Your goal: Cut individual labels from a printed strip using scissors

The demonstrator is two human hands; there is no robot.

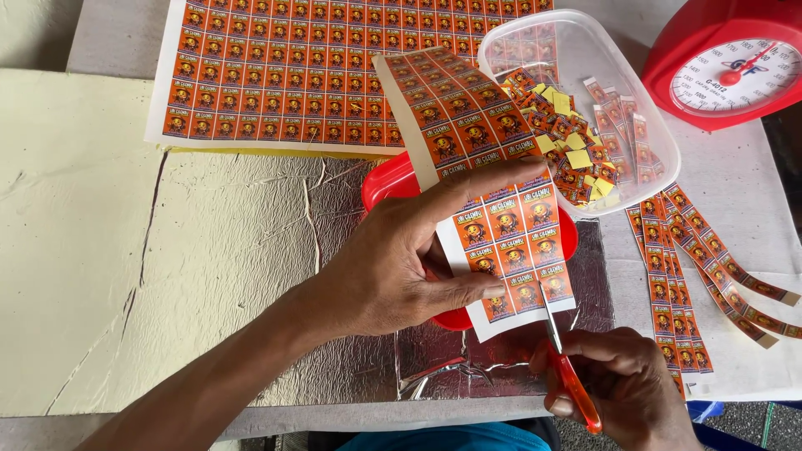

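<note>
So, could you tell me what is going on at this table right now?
A person is cutting a strip of orange stickers. The left hand holds the strip up, while the right hand works red-handled scissors into its lower edge. Small cut pieces fill a clear plastic tub, narrow cut strips lie to the right, and a full uncut sheet lies behind.

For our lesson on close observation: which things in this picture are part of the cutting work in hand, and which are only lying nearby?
In use:
- left hand holding the sticker strip
- right hand working the red-handled scissors
- clear tub of cut stickers
- red lid beneath the strip

Lying about:
- red kitchen scale
- uncut sticker sheet
- cut strips on the right
</note>
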